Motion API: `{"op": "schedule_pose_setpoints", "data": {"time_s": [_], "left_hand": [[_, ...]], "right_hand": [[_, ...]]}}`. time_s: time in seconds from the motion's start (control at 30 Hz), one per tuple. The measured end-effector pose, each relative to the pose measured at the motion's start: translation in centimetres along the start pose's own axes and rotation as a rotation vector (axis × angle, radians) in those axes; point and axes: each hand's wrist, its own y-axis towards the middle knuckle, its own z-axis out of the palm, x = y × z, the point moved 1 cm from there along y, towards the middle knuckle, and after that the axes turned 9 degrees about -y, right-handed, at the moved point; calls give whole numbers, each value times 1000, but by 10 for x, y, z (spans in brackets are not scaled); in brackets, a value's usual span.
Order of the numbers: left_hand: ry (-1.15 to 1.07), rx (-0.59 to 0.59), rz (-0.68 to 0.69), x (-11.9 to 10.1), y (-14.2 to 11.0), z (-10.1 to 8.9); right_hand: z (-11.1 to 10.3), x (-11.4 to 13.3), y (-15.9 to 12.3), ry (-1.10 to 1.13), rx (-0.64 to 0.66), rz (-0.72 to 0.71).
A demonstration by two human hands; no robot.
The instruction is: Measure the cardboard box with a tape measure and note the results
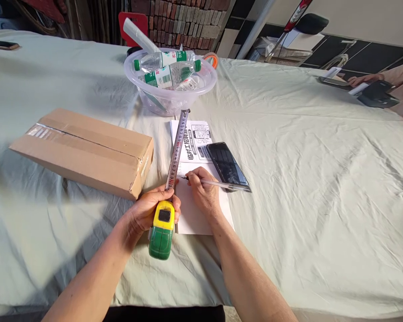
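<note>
My left hand [151, 206] is closed around a yellow and green tape measure [161, 239], its thumb on the metal blade [176, 154], which is partly pulled out and points away from me. Between the fingers of my right hand [204, 192] is a slim clear pen [221, 183], tip on the white page of an open notebook [201, 223]. Small writing shows near the pen tip, too fine to read. The notebook's far page carries black print. A dark smartphone [229, 165] overlaps the notebook's right edge. Left of the blade lies a taped cardboard box [87, 152].
A clear plastic basin [171, 96] full of empty bottles stands at the back, a roll of orange tape [211, 60] beside it. Another phone [2, 44] lies far left. At the far right, another person's hand [359, 79] rests by a device. A wrinkled pale cloth [322, 179] covers the table.
</note>
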Motion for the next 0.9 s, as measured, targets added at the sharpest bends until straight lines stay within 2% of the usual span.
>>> {"op": "schedule_pose_setpoints", "data": {"time_s": [0.17,0.37,0.43,0.53,0.67,0.8,0.9], "left_hand": [[21,-1,33,1,-2,0],[63,44,41,4,-6,0],[56,89,46,5,-8,-1],[28,229,90,7,-17,-3],[74,407,144,11,-30,-4],[159,518,70,18,-36,-1],[156,578,109,21,-44,4]], "right_hand": [[-5,-4,3,211,-215,39],[-6,-2,5,344,-297,26],[-8,0,5,375,-340,45],[-12,1,7,420,-354,74],[-9,3,6,433,-219,10],[11,14,-6,367,94,-206],[29,25,-18,351,278,-314]]}}
